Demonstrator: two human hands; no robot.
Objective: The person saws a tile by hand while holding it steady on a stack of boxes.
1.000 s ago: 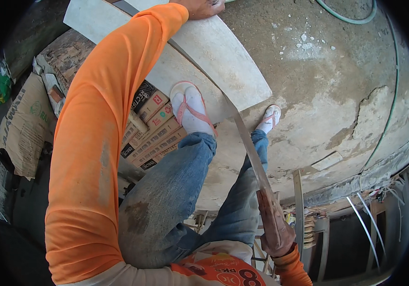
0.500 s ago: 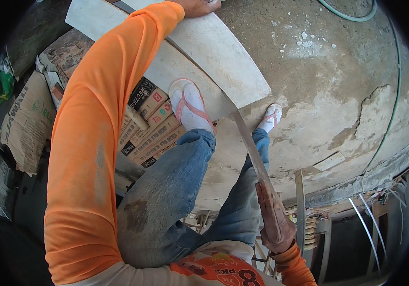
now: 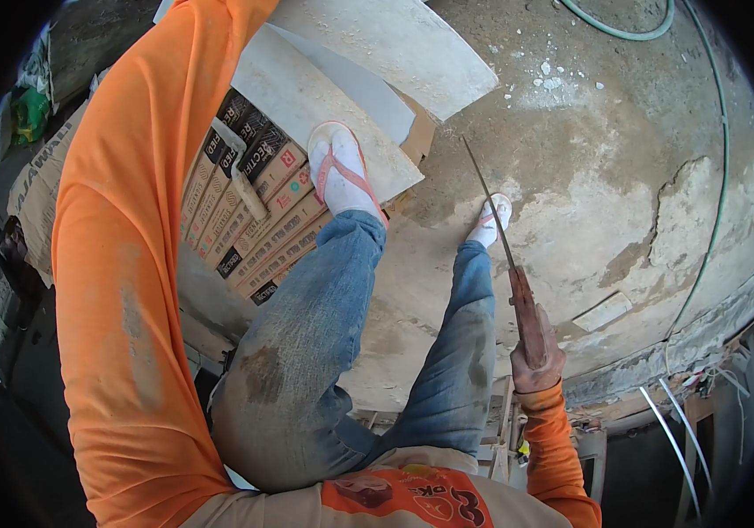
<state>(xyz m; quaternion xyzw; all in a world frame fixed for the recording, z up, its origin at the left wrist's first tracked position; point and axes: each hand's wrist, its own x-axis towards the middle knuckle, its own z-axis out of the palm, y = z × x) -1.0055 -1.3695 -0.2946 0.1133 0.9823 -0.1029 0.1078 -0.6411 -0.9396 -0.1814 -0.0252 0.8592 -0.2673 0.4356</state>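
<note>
Beside the right knee, the right hand [image 3: 535,356] is gripping a saw [image 3: 507,255] by its wooden handle, its thin blade looking whippy and pointing toward the tile [image 3: 395,44]; left hand unseen.

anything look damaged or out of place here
Yes. The concrete floor is cracked and flaking in patches right of the saw held in the right hand. White crumbs lie scattered near the top. The pale tile slabs sit askew on stacked cartons, overhanging them.
</note>
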